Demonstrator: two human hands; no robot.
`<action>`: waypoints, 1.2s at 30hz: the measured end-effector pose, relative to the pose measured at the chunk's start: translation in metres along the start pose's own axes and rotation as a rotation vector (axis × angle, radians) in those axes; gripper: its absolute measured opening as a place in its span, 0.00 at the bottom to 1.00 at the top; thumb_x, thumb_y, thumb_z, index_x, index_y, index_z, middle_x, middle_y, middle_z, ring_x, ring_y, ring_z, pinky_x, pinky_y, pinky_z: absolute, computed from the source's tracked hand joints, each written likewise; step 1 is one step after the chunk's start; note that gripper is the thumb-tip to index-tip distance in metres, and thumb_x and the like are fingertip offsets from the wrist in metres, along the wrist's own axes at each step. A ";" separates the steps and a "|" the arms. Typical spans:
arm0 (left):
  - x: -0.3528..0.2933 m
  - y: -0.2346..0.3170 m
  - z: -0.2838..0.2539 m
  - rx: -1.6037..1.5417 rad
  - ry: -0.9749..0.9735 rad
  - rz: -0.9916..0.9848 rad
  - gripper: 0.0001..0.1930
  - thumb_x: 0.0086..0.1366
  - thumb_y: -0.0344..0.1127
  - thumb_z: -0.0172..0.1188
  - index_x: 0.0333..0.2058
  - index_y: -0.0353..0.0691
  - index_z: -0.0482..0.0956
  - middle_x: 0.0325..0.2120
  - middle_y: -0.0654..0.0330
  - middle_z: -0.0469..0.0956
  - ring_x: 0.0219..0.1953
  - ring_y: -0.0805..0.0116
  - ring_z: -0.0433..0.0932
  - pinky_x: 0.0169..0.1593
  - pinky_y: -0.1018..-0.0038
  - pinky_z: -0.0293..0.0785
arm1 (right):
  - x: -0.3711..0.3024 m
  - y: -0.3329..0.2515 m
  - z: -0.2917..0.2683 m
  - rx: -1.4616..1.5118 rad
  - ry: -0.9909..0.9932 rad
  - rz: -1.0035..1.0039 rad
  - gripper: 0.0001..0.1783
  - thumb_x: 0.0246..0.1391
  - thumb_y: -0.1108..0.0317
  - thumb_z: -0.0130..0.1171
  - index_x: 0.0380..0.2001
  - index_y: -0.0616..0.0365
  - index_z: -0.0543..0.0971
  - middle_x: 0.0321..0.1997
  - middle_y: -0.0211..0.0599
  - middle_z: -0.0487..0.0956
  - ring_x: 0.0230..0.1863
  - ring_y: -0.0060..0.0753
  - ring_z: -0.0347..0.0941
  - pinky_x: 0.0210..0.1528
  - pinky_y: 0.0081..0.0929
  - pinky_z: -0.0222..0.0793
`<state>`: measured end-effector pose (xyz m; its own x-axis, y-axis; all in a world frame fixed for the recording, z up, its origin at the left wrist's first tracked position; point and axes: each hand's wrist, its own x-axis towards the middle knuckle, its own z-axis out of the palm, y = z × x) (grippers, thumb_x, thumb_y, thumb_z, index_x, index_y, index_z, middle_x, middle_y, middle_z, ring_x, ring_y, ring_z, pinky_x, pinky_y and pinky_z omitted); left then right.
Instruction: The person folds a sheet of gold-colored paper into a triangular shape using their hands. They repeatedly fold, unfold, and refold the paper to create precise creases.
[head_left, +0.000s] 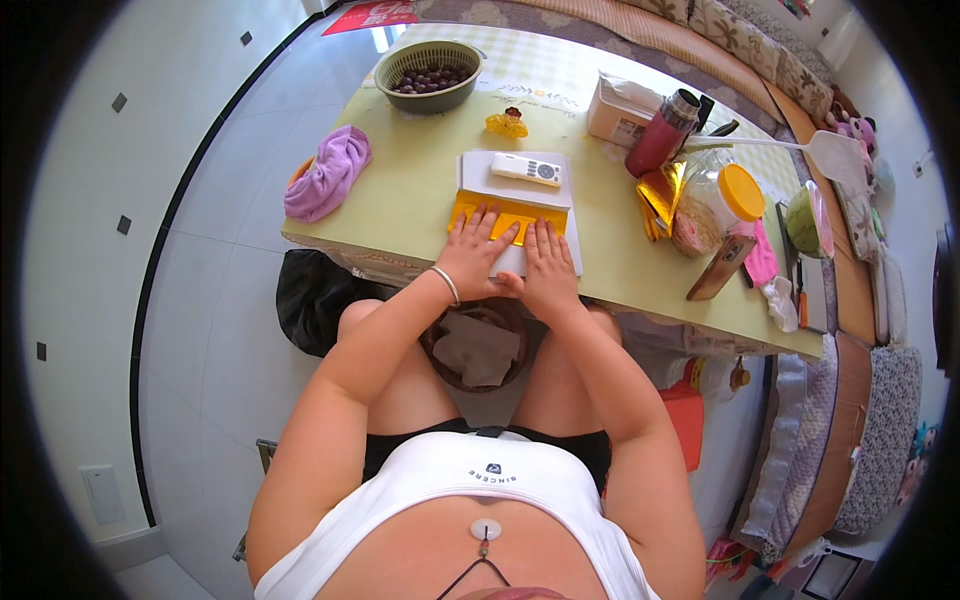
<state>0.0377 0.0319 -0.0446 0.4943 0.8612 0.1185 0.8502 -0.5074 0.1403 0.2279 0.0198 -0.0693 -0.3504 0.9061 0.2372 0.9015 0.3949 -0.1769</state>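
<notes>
While the left hand (473, 250) presses flat, fingers spread, on a yellow sheet of paper (505, 214), the right hand (548, 268) lies flat beside it (nothing gripped); the sheet rests on a white board (520, 185) with a white remote control (527, 170), on the desk (400, 200)

Head camera looking steeply down from above, close over the lap; table (400, 215) edge dead ahead, floor (150, 300) left.

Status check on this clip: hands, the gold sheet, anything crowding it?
Left hand and right hand flat, pressing the shiny gold paper sheet on the white board. White remote control lies on the board just beyond the sheet, apart from it.
</notes>
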 end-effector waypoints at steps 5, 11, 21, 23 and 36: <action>-0.002 -0.009 0.002 -0.065 -0.022 -0.047 0.54 0.58 0.76 0.53 0.72 0.44 0.55 0.73 0.39 0.46 0.76 0.41 0.42 0.75 0.49 0.38 | -0.010 0.021 -0.009 -0.019 -0.031 -0.025 0.51 0.60 0.34 0.52 0.72 0.65 0.57 0.78 0.51 0.55 0.79 0.46 0.46 0.78 0.43 0.41; -0.008 -0.029 0.007 -0.083 -0.029 -0.137 0.56 0.62 0.76 0.48 0.72 0.34 0.51 0.75 0.47 0.45 0.77 0.54 0.42 0.76 0.52 0.38 | -0.011 0.021 -0.015 -0.015 -0.043 -0.021 0.51 0.60 0.35 0.52 0.72 0.65 0.58 0.78 0.51 0.55 0.80 0.44 0.46 0.78 0.42 0.41; -0.001 -0.051 -0.008 0.065 0.007 -0.387 0.49 0.62 0.73 0.51 0.70 0.41 0.60 0.73 0.55 0.56 0.73 0.48 0.54 0.72 0.41 0.43 | -0.009 0.016 -0.019 0.000 -0.063 -0.013 0.50 0.61 0.34 0.51 0.71 0.66 0.59 0.77 0.52 0.55 0.79 0.47 0.47 0.78 0.43 0.42; 0.004 -0.042 -0.013 0.127 0.085 -0.324 0.46 0.62 0.69 0.55 0.67 0.40 0.64 0.70 0.50 0.60 0.72 0.46 0.57 0.72 0.42 0.46 | -0.008 0.021 -0.012 0.018 -0.054 0.010 0.50 0.61 0.33 0.49 0.71 0.66 0.59 0.77 0.51 0.56 0.79 0.47 0.47 0.78 0.43 0.41; -0.029 -0.025 0.001 -0.010 0.135 0.056 0.43 0.65 0.67 0.53 0.66 0.39 0.66 0.69 0.47 0.61 0.72 0.45 0.57 0.72 0.47 0.49 | 0.004 0.058 -0.009 0.111 0.144 -0.222 0.26 0.60 0.54 0.57 0.53 0.64 0.76 0.61 0.48 0.77 0.63 0.50 0.72 0.63 0.44 0.68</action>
<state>0.0027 0.0196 -0.0529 0.5114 0.8201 0.2570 0.8199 -0.5551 0.1399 0.2813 0.0446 -0.0697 -0.4892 0.7677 0.4140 0.7706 0.6027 -0.2070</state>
